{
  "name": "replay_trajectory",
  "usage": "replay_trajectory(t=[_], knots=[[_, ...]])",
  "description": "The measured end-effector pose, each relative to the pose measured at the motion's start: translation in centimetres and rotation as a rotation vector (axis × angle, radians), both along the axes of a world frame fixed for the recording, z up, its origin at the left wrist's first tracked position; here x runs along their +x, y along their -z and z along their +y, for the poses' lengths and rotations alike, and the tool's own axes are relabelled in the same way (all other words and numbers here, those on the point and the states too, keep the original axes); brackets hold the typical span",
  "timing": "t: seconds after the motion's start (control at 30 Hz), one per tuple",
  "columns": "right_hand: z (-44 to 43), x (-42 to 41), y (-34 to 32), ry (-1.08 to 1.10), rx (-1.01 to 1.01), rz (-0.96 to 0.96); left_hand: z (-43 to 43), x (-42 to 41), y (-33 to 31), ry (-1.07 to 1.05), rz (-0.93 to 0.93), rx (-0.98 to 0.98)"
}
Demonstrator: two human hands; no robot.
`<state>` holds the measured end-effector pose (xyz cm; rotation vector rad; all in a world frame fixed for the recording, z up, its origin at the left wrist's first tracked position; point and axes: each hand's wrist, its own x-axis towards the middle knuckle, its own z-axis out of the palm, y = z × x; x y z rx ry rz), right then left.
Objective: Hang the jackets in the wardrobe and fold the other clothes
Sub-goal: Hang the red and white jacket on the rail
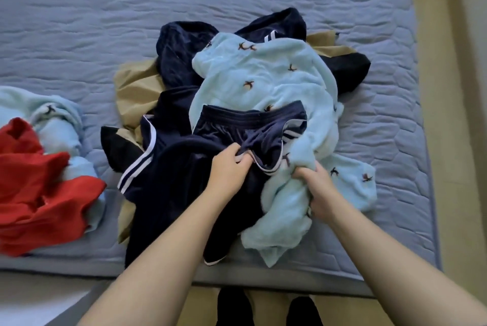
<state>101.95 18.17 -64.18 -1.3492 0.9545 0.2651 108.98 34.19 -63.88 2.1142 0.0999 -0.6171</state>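
A heap of clothes lies on the blue quilted bed point(79, 22). On top is a light blue fleece garment with small bird motifs point(266, 80). Navy shorts with white stripes point(250, 128) lie across its near side, over a larger navy garment point(171, 188). My left hand point(229, 170) pinches the hem of the navy shorts. My right hand point(316, 188) grips a bunch of the light blue fleece. A tan garment point(137, 94) and a black one point(345, 70) poke out from under the heap.
A red garment point(39, 188) lies at the left of the bed on another light blue fleece piece point(58, 120). The bed's near edge runs just in front of me, with my dark shoes point(232, 310) on the yellowish floor. A floor strip runs along the right side.
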Motion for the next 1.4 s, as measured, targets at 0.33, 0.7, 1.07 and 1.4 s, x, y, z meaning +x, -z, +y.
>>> replay_trajectory(t=[0.33, 0.7, 1.07, 1.4], knots=[[10.8, 6.0, -13.2, -0.181, 0.297, -0.104, 9.6, 1.1, -12.0, -0.043, 0.18, -0.415], [31.9, 15.5, -29.6, -0.675, 0.171, -0.626, 26.9, 6.6, -29.1, -0.609, -0.5, 0.054], [43.5, 19.2, -34.7, -0.845, 0.159, -0.757, 36.9, 7.8, -36.9, -0.719, -0.898, 0.589], [29.8, 10.6, -11.1, -0.783, 0.005, 0.065, 32.6, 2.3, -14.8, -0.19, -0.164, 0.689]])
